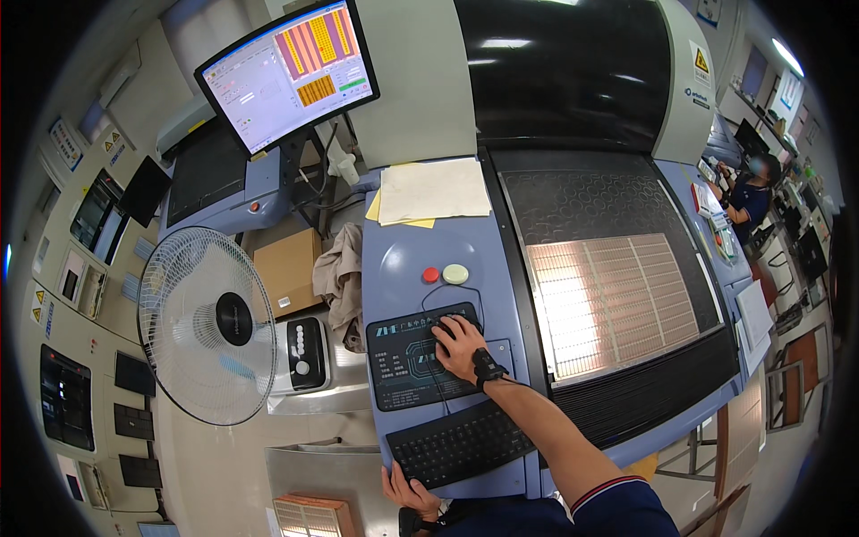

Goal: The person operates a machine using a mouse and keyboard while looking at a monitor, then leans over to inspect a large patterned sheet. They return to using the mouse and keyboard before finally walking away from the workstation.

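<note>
My right hand (462, 347) reaches across from the lower right and is closed over a dark computer mouse, mostly hidden under the fingers. The mouse rests on a black printed mouse pad (407, 371), and its thin cable loops behind it. A black watch-like band (488, 367) circles my right wrist. At the near left corner of the black keyboard (461, 445) is my left hand (410, 494), fingers apart and holding nothing that I can see. Ahead on the left, a monitor (259, 103) displays striped orange and purple pictures.
Red (431, 275) and pale green (455, 274) buttons sit on the blue console beyond the pad, with pale sheets (434, 191) behind. To the right, a copper-toned panel (617, 304) lies on the machine bed. A fan (210, 327) stands left; another person (750, 199) is far right.
</note>
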A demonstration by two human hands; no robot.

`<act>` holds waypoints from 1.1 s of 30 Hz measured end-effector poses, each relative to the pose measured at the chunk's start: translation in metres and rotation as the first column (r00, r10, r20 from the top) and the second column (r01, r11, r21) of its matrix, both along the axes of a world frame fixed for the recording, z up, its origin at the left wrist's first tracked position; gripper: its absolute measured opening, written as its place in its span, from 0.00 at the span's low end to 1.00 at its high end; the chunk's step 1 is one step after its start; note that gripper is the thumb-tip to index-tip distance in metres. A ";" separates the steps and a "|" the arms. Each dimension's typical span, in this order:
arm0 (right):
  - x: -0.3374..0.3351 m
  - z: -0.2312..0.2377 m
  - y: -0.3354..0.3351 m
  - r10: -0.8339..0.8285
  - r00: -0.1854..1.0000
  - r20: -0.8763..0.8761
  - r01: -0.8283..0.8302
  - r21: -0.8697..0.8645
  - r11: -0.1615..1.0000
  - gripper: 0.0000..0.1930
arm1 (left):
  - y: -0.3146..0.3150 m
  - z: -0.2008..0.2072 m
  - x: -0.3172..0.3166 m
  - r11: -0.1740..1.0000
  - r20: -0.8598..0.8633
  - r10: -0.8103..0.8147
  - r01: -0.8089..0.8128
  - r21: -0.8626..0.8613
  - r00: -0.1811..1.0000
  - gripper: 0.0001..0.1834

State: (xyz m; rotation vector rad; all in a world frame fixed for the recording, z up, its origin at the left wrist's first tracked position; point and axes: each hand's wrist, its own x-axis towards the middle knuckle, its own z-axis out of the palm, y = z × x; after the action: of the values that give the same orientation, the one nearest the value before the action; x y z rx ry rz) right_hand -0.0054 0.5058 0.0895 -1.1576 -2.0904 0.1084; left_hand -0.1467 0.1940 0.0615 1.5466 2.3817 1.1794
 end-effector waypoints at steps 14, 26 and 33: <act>0.002 -0.005 0.001 0.017 1.000 0.003 -0.017 -0.012 1.000 0.20 | 0.001 0.000 0.002 1.000 0.003 0.007 -0.007 0.005 1.000 0.29; 0.000 -0.002 0.000 0.031 0.999 -0.016 -0.031 -0.028 0.999 0.23 | 0.000 -0.001 0.000 1.000 0.011 0.004 -0.004 -0.008 1.000 0.30; 0.000 -0.006 0.001 0.011 1.000 -0.018 -0.012 -0.048 0.999 0.24 | 0.000 -0.001 0.000 1.000 0.006 0.001 -0.001 -0.005 1.000 0.30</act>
State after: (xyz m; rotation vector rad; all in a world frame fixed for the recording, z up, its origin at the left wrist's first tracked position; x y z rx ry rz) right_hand -0.0050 0.5070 0.0836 -1.1691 -2.0888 0.1742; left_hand -0.1471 0.1943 0.0606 1.5381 2.3802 1.1760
